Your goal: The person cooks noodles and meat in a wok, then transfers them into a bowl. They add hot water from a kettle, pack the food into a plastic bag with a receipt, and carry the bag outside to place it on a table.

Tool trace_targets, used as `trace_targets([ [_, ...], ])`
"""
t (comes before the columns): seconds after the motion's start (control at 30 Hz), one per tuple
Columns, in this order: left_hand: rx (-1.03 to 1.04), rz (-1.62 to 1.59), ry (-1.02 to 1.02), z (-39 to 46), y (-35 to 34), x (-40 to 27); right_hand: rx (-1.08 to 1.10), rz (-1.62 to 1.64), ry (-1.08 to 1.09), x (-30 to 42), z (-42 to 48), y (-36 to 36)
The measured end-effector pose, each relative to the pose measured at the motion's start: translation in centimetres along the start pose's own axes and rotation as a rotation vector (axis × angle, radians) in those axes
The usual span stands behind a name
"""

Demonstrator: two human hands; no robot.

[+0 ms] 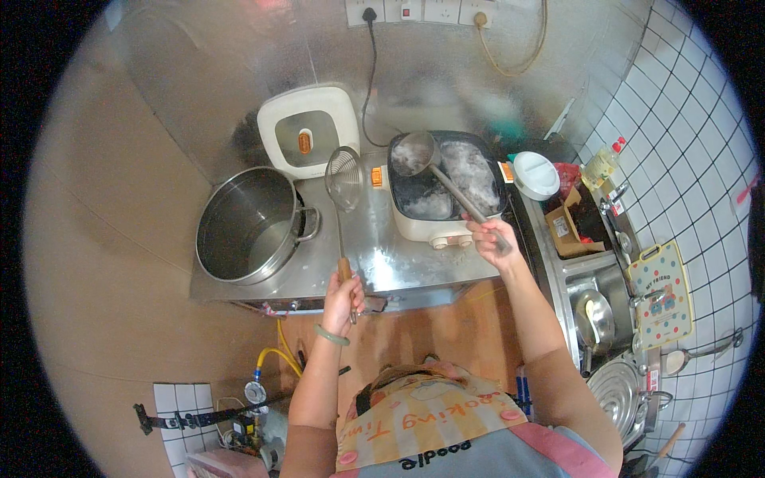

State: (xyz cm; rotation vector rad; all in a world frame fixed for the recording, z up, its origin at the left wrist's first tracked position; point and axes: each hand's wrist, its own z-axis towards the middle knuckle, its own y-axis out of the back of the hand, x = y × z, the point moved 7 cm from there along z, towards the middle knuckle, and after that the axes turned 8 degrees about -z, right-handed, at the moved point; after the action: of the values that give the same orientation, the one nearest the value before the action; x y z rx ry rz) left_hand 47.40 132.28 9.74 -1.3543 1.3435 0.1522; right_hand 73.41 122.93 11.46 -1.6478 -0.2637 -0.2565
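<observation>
My left hand grips the wooden handle of a wire skimmer, whose round head is raised above the steel counter and partly overlaps a white lid in view. In my right hand is the metal handle of a ladle. The ladle's bowl hangs over the left part of a square electric hot pot. Pale, foamy or steaming patches show in the dark pot. To the left stands a tall stainless steel stockpot, with what looks like a bare metal inside.
The white lid leans against the metal wall. A black plug and cord run down behind the hot pot. At right are a white round container, a cardboard box, a soap bottle and a sink holding a pan.
</observation>
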Motion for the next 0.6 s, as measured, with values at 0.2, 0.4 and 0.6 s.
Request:
trace_targets([
  [0.2,0.001,-0.027,0.042,-0.3,0.7,0.1,0.196,0.477,0.046,0.2,-3.8,-5.0],
  [0.4,0.019,-0.033,0.052,-0.4,1.5,0.6,0.117,0.391,0.086,1.4,-8.7,-8.1],
  [0.6,-0.006,-0.04,0.061,-0.5,1.9,1.0,-0.217,-0.222,0.094,2.9,-11.7,-6.9],
])
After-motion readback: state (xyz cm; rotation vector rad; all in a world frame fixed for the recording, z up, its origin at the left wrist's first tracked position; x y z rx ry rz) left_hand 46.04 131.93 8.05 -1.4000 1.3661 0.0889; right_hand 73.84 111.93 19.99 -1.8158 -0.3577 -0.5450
